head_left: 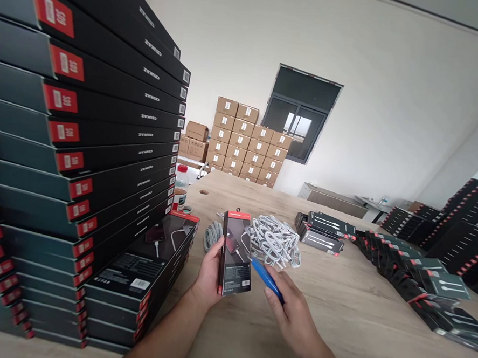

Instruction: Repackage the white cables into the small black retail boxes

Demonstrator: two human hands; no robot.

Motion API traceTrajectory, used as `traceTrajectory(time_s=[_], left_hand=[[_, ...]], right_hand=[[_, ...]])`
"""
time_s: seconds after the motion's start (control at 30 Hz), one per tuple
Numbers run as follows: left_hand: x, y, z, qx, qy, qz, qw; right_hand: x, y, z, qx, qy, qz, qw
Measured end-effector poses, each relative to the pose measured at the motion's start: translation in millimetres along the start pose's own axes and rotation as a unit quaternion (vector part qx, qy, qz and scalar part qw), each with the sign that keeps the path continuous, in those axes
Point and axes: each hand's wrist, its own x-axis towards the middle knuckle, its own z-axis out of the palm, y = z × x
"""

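Observation:
My left hand (210, 272) grips a small black and red box (237, 254) by its left side, holding it upright above the table. In my right hand (290, 306) is a blue pen-like tool (268, 281), its tip close to the box's right edge; whether it touches cannot be made out. Behind the box a tangled pile of white cables (276, 239) lies on the table (229, 340). A coiled grey cable (213, 235) rests just left of the box.
Tall stacks of black boxes (116, 123) rise at the left, with a lower stack (136, 272) beside them. A red-capped bottle (181, 186) stands behind. Small packages (325, 230) and a long row of boxes (411, 270) lie at the right. Cartons (237, 138) are piled near the wall.

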Motion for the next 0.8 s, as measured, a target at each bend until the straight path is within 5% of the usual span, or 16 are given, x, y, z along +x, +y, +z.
traceTrajectory(time_s=[0.23,0.8], left_hand=[[-1.2,1.9,-2.6,0.004,0.0,0.001,1.0],[-1.5,0.1,-1.2,0.002,-0.006,0.007,1.0]], right_hand=[[1.8,-0.3,-5.3,-0.055,-0.045,-0.021,0.997],[1.2,4.2,-2.2,-0.039,-0.035,-0.046,0.998]])
